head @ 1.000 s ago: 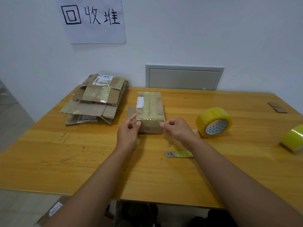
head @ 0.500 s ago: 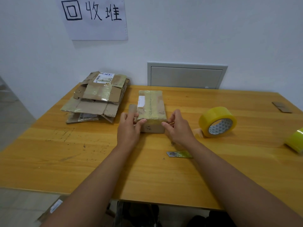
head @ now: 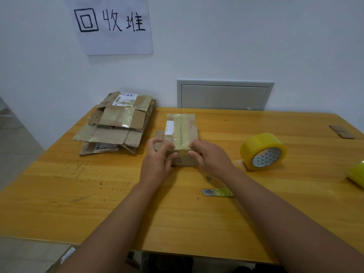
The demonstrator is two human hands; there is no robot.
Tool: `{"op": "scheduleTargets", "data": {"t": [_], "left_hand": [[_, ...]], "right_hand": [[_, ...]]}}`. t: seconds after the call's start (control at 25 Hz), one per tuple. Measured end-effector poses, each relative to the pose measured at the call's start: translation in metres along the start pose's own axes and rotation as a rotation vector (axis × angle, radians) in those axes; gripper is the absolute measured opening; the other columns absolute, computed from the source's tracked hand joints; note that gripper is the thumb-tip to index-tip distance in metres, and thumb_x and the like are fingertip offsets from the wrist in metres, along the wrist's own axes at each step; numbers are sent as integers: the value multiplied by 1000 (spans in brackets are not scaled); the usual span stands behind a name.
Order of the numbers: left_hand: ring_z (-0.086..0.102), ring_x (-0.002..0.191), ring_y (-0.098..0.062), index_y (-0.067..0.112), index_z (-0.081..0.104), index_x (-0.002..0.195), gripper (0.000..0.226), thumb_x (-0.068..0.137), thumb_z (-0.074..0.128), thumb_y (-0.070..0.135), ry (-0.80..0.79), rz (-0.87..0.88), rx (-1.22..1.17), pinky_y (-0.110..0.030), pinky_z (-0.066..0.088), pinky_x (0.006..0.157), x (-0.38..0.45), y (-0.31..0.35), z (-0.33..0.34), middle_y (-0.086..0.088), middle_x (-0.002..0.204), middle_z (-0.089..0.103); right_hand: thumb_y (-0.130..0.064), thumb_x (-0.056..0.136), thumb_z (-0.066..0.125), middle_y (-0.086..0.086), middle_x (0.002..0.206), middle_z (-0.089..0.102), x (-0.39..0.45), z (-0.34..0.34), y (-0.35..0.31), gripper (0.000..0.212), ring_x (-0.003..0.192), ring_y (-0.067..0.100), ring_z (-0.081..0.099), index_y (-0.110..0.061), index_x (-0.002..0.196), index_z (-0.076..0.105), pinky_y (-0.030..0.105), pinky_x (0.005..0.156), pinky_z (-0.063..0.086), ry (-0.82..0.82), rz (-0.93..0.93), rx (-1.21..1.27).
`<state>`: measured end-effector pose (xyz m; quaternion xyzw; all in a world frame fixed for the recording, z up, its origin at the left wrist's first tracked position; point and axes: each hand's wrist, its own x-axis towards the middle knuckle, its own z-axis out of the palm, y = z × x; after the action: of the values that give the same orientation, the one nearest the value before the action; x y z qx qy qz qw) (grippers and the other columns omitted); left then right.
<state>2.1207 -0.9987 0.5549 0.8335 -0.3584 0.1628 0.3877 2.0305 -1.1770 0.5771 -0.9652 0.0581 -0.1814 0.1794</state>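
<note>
The cardboard box, sealed with yellowish tape and bearing a white label, lies flat on the bench near the middle of the far edge, its long axis running toward that edge. A loose cardboard flap projects from under its left side.

The left hand grips the near left corner of the box: the fingers are curled over the top edge and the thumb presses on the near face. The right hand grips the near right corner, its fingers curled onto the top and near face.

A stack of flattened cartons lies at the far left corner. A yellow tape roll stands on its side between the box and the right edge. A second tape roll is cut off at the right edge. A blade wrapped partly in tape lies beside the right forearm, toward the near edge.
</note>
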Motion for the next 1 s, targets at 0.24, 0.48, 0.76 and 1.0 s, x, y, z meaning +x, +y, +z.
{"op": "scheduleTargets", "data": {"t": [0.24,0.48,0.76,1.0], "left_hand": [[58,95,-16,20,64,113,20,93,64,23,5,-56,-116,-32,56,72,-3,-2,-1,-3,130,41],[61,94,-15,15,66,113,19,94,63,13,-8,-97,-244,-21,52,74,0,-1,-6,5,117,48],[58,96,-15,14,67,109,14,96,59,15,-40,-21,-158,-27,54,75,3,-2,-9,8,111,49],[57,97,-19,19,67,115,21,97,57,14,-57,-44,-219,-29,53,76,0,-7,-11,2,110,46]], "right_hand": [[-30,97,55,2,103,63,1,-2,0,19,91,26,58,-19,112,57,41,72,48,-7,-16,48],[-16,99,53,0,132,63,-4,-13,11,34,119,25,59,-21,132,60,43,95,48,-46,0,140],[-6,97,49,8,125,67,-3,-24,17,49,110,28,63,-28,141,51,33,84,49,-139,0,17],[-3,96,46,11,122,66,-5,-24,15,58,106,31,62,-31,146,42,37,82,50,-180,-2,-77]]}}
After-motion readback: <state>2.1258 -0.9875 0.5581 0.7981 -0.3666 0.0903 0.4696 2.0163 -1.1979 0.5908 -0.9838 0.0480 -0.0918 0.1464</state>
